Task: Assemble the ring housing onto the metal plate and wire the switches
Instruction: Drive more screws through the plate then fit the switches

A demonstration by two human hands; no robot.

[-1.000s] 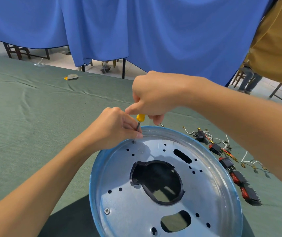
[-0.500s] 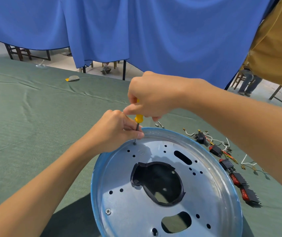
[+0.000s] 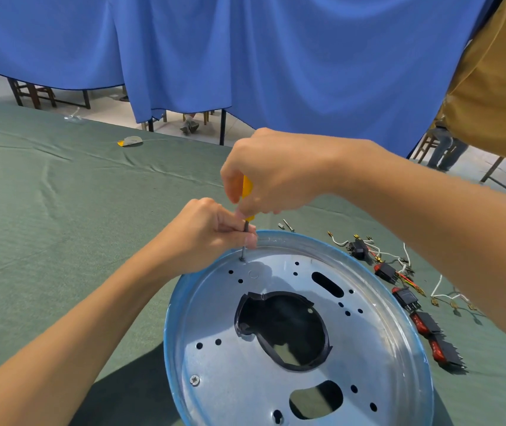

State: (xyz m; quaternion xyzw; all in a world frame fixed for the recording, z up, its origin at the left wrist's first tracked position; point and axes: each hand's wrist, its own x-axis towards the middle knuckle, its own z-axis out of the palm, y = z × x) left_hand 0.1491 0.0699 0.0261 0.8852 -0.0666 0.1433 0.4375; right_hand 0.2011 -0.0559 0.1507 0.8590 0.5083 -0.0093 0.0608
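Down on the green table [image 3: 45, 210] lies the round metal plate [image 3: 368, 348], with the wired switches [image 3: 423, 324] just beside its right rim. The right hand [image 3: 276, 173] grips a yellow screwdriver [image 3: 247, 187], and the left hand [image 3: 205, 235] pinches its shaft over a screw [image 3: 241, 258] at the plate's far edge.

You have only one view, from the camera on your head. It faces forward and down, close over the metal plate [image 3: 245, 379], which fills the lower right; a blue curtain [image 3: 276, 56] hangs well behind the plate.

Blue curtain [image 3: 276, 56] behind green-clothed table [image 3: 45, 210]; wooden chair [image 3: 35, 95] on pale floor [image 3: 104, 118] beneath curtain hem
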